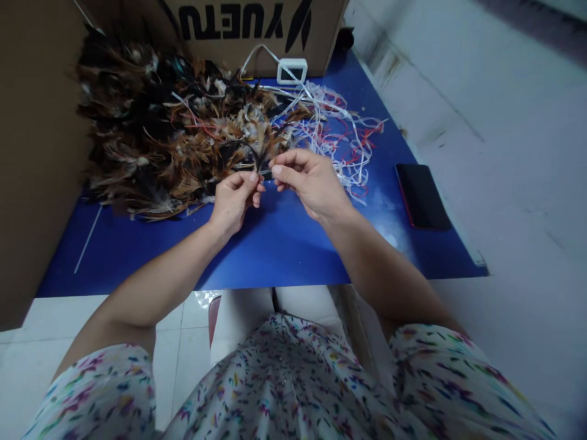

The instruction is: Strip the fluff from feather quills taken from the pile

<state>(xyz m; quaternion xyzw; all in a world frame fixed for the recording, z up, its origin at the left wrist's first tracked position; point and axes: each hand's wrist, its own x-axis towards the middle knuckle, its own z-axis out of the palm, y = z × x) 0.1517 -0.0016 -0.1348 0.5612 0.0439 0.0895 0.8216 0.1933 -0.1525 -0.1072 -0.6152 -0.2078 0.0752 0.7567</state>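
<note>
Over the front part of the blue table [275,256], my two hands meet close together. My left hand [235,200] is closed, with thumb and forefinger pinching the base of a small dark feather bunch [259,157] that points up and away from me. Just to its right, my right hand [310,178] is also closed in a pinch. A thin pale line runs between the fingertips of both hands, too fine to name. Behind them spreads a large heap of brown and black feathers [151,146], which partly blends with the held ones.
A tangle of white and red plastic strips [348,131] lies right of the feathers. Behind stand a small white device [292,71] and a printed cardboard box [257,49]. More cardboard [36,153] walls the left side. A phone [422,197] lies by the right edge.
</note>
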